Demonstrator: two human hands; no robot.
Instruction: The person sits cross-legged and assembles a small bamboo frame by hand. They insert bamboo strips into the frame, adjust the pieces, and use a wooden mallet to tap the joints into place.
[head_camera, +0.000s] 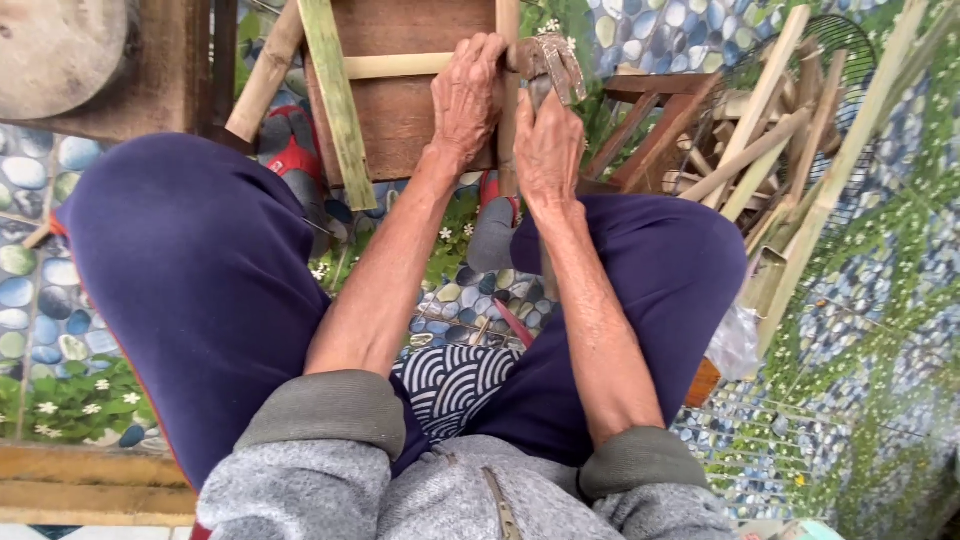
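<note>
The left hand (468, 95) wraps its fingers around an upright bamboo strip (508, 110) set against a brown wooden board (400, 110), while the right hand (548, 145) is closed around the handle of a rusty metal blade (555, 62) that meets the strip's top end. The strip looks stiff, light and smooth-skinned, likely splintery along cut edges, so it is best held mid-length, clear of the blade. The blade looks heavy and sharp, safest held by its handle. On the board I count three bamboo strips; a loose pile of cut bamboo (770, 140), too tangled to count, lies to the right.
</note>
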